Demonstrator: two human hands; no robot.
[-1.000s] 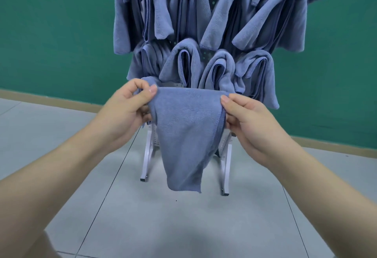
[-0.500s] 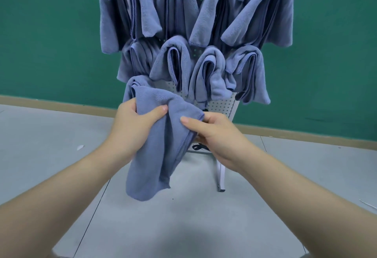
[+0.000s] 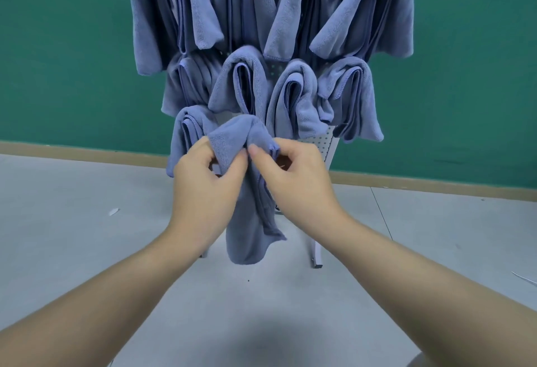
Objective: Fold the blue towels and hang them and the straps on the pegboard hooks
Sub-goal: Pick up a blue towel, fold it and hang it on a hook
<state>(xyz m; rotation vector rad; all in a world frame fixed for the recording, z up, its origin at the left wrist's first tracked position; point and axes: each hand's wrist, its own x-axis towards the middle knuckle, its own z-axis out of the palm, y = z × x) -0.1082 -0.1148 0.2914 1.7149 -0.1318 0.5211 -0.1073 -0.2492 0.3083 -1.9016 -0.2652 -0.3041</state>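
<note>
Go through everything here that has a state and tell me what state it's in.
Folded towel: bunched, held by both hands, not yet hung.
Left hand: pinching the towel.
Right hand: pinching the towel.
Hung towels: draped on the pegboard.

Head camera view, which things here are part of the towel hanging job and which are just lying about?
Part of the job:
- folded blue towel, held by left hand and right hand
- hung towels
- pegboard

Lying about:
- white scrap on the floor
- green wall
</note>
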